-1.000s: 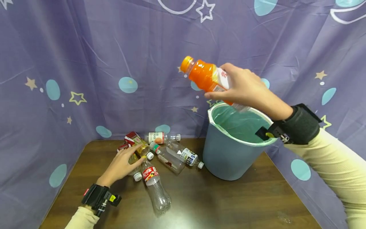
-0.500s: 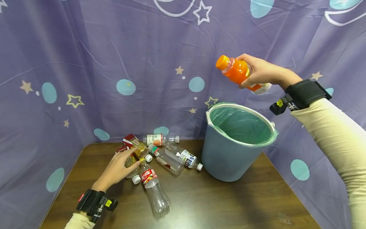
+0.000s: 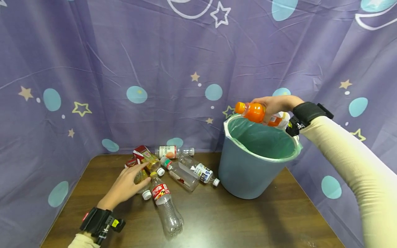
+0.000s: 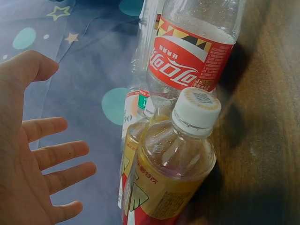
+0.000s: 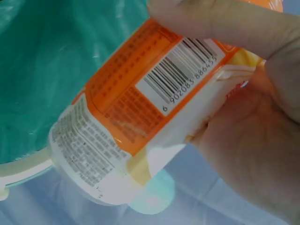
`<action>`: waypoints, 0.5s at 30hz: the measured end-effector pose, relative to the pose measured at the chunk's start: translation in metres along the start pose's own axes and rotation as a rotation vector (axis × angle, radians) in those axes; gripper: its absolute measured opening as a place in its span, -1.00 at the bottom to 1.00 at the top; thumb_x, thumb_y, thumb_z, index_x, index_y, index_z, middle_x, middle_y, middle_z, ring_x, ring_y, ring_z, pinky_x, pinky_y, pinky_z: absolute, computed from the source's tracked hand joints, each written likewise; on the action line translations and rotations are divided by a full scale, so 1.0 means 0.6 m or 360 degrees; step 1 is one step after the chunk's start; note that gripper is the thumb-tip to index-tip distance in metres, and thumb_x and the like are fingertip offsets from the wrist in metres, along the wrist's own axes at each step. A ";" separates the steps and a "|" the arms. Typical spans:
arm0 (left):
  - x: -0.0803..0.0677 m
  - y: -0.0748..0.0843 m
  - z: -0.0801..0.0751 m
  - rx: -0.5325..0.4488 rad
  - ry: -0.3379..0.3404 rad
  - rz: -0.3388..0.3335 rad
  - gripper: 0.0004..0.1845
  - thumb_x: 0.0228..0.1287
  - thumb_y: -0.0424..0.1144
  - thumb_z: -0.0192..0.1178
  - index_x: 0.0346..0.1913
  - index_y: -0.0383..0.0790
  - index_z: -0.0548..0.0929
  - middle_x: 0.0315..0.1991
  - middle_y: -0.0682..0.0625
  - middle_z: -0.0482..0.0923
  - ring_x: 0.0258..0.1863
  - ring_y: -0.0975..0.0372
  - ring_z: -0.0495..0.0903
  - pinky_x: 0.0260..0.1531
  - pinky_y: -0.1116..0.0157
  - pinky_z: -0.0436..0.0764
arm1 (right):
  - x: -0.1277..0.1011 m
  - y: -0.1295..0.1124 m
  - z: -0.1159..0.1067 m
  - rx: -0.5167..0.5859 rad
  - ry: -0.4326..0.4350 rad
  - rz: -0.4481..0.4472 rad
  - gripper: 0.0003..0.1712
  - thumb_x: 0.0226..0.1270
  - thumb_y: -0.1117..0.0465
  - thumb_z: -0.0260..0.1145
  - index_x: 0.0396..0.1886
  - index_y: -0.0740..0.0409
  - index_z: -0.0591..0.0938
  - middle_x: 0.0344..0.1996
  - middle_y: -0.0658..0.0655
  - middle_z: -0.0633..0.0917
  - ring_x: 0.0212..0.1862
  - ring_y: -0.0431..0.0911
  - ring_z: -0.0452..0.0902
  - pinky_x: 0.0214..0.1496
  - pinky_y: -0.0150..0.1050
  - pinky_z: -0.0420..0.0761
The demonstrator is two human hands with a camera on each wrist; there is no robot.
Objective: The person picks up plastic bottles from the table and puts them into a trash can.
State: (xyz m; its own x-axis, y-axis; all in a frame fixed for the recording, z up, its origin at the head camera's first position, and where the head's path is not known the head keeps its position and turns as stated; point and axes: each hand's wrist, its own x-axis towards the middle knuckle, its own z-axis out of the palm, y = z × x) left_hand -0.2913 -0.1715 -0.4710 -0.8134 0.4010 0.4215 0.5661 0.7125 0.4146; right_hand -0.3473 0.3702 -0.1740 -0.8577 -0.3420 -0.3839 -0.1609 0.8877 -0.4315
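Note:
My right hand [image 3: 274,105] grips an orange drink bottle [image 3: 255,113] with an orange cap, tilted over the mouth of a grey-blue bin [image 3: 245,172] lined with a green bag [image 3: 260,137]. In the right wrist view the thumb lies across the bottle's label [image 5: 140,103]. My left hand [image 3: 125,182] hovers with fingers spread above the bottles at the left, holding nothing. Below it lies a yellow-labelled bottle [image 4: 173,173] with a white cap. Beside that lies a clear cola bottle [image 3: 165,203] with a red label and yellow cap.
Toward the back lie a second yellow-labelled bottle [image 3: 152,162], a bottle with a white label [image 3: 169,152], a clear bottle with a green cap [image 3: 184,176] and another clear bottle [image 3: 203,171]. A purple patterned curtain [image 3: 173,69] hangs behind the wooden table [image 3: 229,220].
My right hand carried the orange drink bottle rightward, then lowered it to the bin's mouth. The left hand stays nearly in place above the bottles.

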 end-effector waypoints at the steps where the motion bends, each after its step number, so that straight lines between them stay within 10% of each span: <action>1: -0.001 0.001 0.000 0.0002 -0.0004 -0.0002 -0.33 0.31 -0.02 0.35 0.40 -0.24 0.49 0.33 -0.27 0.53 0.32 -0.27 0.47 0.33 -0.35 0.25 | 0.002 0.004 0.003 0.0003 -0.0040 0.0002 -0.11 -0.04 0.50 0.44 0.35 0.14 0.34 0.04 0.22 0.53 -0.05 0.05 0.47 -0.13 -0.13 0.58; 15: -0.004 0.010 0.007 -0.0008 -0.0006 -0.0005 -0.35 0.31 -0.05 0.36 0.39 -0.25 0.50 0.32 -0.28 0.54 0.32 -0.27 0.46 0.33 -0.29 0.30 | 0.050 0.031 0.049 -0.0121 -0.0357 0.0130 -0.12 0.00 0.42 0.51 0.38 0.26 0.37 0.06 0.22 0.58 0.08 0.03 0.50 0.11 -0.11 0.57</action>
State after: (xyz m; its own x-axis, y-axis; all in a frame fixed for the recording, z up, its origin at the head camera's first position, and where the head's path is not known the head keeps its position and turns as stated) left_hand -0.2866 -0.1657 -0.4725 -0.8156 0.4011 0.4170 0.5642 0.7109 0.4198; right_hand -0.3617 0.3674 -0.2179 -0.7408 -0.3208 -0.5901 -0.1392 0.9328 -0.3324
